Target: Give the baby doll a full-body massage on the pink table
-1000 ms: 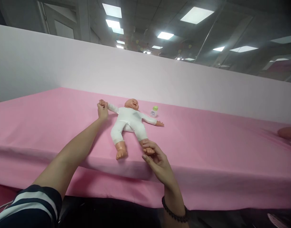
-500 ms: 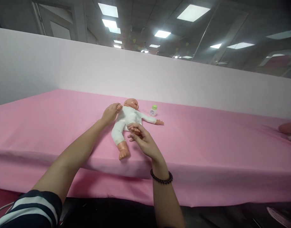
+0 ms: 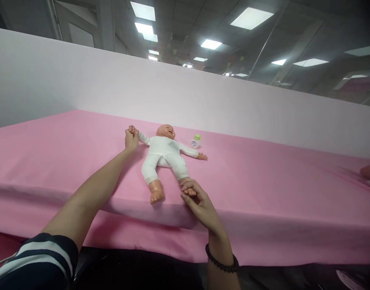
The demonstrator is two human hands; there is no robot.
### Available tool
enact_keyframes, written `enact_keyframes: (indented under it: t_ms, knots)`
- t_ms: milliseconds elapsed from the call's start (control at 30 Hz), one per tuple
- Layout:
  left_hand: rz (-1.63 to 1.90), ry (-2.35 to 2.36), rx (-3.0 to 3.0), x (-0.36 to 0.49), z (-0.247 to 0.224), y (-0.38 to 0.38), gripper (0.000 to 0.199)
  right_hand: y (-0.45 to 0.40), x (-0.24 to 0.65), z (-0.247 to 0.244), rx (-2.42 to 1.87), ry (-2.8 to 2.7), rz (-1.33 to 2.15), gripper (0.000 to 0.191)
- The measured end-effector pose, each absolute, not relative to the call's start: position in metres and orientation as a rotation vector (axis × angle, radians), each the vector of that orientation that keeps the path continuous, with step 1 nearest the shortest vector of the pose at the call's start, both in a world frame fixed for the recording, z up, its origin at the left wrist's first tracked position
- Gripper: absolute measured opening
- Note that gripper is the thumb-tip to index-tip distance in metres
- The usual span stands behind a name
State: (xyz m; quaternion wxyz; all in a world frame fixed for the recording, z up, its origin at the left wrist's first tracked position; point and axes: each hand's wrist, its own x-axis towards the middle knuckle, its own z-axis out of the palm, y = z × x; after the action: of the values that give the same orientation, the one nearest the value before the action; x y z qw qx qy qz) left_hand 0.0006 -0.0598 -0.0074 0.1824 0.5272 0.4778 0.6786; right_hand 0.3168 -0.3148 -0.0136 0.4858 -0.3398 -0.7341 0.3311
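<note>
A baby doll (image 3: pixel 164 146) in a white bodysuit lies on its back, head toward the far side and limbs spread. My left hand (image 3: pixel 131 139) is closed around the doll's hand on the left, holding that arm out sideways. At the other end, my right hand (image 3: pixel 199 202) wraps the doll's foot on the right, the toes showing between thumb and fingers. The doll's other foot (image 3: pixel 156 194) rests free near the front edge. Its other arm (image 3: pixel 191 152) stretches out to the right, untouched.
A small clear bottle with a green cap (image 3: pixel 195 141) stands right of the doll's head. Pink cloth (image 3: pixel 263 181) covers the table and hangs over its front. A pale panel (image 3: pixel 178 88) rises behind. Something reddish-brown (image 3: pixel 368 172) sits at the far right edge.
My left hand has drawn the doll's arm outward to the left, away from its body. My right hand has brought the doll's bent leg down and right, so the leg is straighter.
</note>
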Motion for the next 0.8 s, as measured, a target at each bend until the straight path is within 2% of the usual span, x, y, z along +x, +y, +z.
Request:
enact_keyframes:
  t_ms: [200,300,400,500,667,800]
  knots:
    - [1.676,1.136,2.066,0.034,0.010,-0.085,0.029,-0.272,0.283,0.041,-0.744,-1.870,0.852,0.013]
    - [1.512,1.024,2.242,0.044,0.013,-0.093,0.025,-0.243,0.265,0.044,-0.699,-1.894,0.862,0.013]
    - [1.506,1.038,2.261,0.044,0.012,-0.094,0.024,-0.233,0.260,0.041,-0.679,-1.883,0.874,0.011]
    - [1.633,1.168,2.134,0.036,0.011,-0.089,0.024,-0.249,0.274,0.045,-0.682,-1.876,0.905,0.011]
    - [1.842,1.552,1.622,0.012,0.010,-0.072,0.035,-0.304,0.318,0.048,-0.839,-1.808,1.000,0.014]
    - [1.741,1.825,1.185,-0.012,0.003,-0.059,0.038,-0.332,0.341,0.021,-0.930,-1.777,1.037,0.014]
